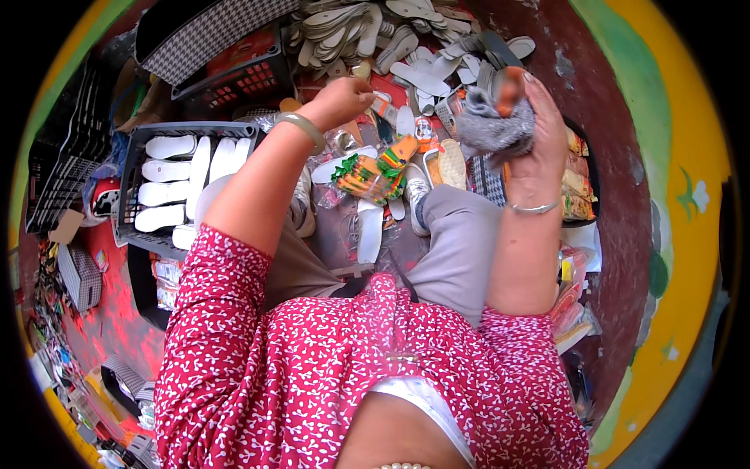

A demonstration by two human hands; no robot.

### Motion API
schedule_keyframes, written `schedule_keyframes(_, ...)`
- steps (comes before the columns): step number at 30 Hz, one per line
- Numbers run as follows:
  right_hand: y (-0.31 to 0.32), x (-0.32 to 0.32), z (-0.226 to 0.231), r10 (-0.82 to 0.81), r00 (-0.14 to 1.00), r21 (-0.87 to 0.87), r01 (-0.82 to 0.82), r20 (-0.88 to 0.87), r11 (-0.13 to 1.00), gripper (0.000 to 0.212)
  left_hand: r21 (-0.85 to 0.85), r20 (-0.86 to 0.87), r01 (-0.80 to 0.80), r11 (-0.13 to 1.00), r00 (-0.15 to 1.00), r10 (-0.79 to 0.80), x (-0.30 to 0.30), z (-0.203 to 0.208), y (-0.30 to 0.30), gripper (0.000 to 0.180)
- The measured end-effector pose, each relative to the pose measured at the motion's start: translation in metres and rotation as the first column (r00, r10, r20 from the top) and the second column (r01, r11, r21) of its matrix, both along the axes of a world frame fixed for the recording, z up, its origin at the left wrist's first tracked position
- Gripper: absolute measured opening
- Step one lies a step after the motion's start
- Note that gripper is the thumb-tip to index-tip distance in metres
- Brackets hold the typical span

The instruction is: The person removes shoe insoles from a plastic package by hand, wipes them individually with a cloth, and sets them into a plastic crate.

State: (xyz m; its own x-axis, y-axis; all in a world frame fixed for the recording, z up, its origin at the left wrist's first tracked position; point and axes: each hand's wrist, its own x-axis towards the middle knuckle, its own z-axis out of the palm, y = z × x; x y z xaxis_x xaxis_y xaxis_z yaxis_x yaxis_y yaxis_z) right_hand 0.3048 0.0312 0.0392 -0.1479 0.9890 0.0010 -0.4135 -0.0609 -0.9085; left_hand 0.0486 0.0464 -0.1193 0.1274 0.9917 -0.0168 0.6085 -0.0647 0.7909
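My right hand (547,129), raised at the upper right, is closed on a fuzzy grey cloth (496,129). At the top of that cloth is a blurred orange-brown shape, which I cannot make out. My left hand (341,103) is at the upper middle with its fingers curled; whether anything is in them is hidden. Just beyond it lies a big heap of pale shoe insoles (344,35). Between my feet there is a bundle of orange packets with green ends (371,178). A cream insole (451,164) lies right of the bundle, and a white insole (369,234) below it.
On the left, a dark plastic basket (129,184) holds several white insoles (166,170). Another dark crate (242,82) stands behind it. A black container of yellow-orange packets (578,184) is beyond my right forearm. A painted wall (660,102) curves along the right.
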Motion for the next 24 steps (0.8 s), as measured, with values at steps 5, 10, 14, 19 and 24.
schedule_keyframes(5, 0.020, -0.002, -0.044, -0.121, 0.932, -0.213, 0.048, -0.341, 0.976, 0.021, -0.198, -0.394, 0.100, 0.975, 0.903, -0.173, 0.001, -0.076, 0.007, 0.028)
schedule_keyframes(10, 0.051, 0.047, -0.068, -0.344, 0.868, -0.299, 0.243, -0.357, 0.923, 0.022, -0.404, -0.403, 0.207, 0.891, 0.834, -0.376, 0.062, -0.101, 0.017, 0.033)
schedule_keyframes(14, 0.051, 0.056, -0.057, -0.332, 0.871, -0.265, 0.245, -0.363, 0.933, 0.025, -0.409, -0.313, 0.074, 0.909, 0.925, -0.216, 0.102, -0.170, 0.027, 0.032)
schedule_keyframes(19, 0.044, 0.069, -0.053, -0.340, 0.908, -0.243, 0.281, -0.246, 0.928, 0.025, -0.576, -0.360, -0.042, 0.817, 0.910, -0.207, 0.145, -0.191, 0.032, 0.043)
schedule_keyframes(24, 0.039, 0.066, -0.045, -0.339, 0.898, -0.291, 0.256, -0.281, 0.922, 0.025, -0.511, -0.496, -0.089, 0.855, 0.843, -0.209, 0.178, -0.236, 0.031, 0.053)
